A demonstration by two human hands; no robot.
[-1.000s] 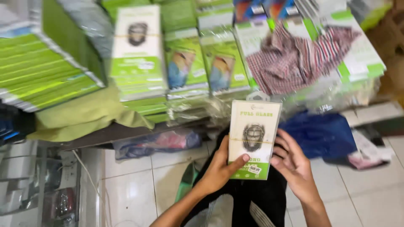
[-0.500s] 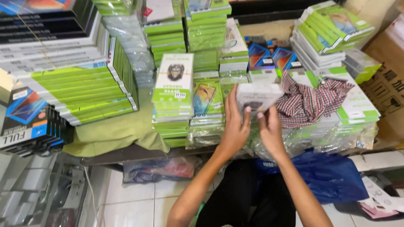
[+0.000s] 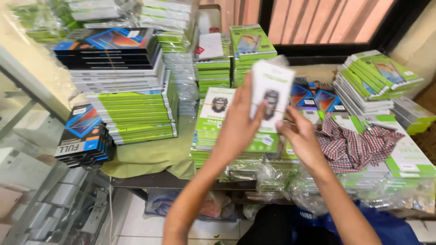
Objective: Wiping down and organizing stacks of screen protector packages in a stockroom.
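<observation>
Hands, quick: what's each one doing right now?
Left hand: closed on the white packet.
Right hand: fingers at the packet's lower edge; grip cannot be told.

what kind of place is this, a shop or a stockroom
Probably a phone accessory shop's stock area. Tall stacks of green and white flat boxes crowd the table, black boxes sit beside them, and both hands hold one white packet.

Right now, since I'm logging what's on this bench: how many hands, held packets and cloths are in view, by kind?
Hands: 2, left hand and right hand
White packet held up in the left hand: 1
Red checked cloth: 1
Green cloth under the stacks: 1
Total: 5
</observation>
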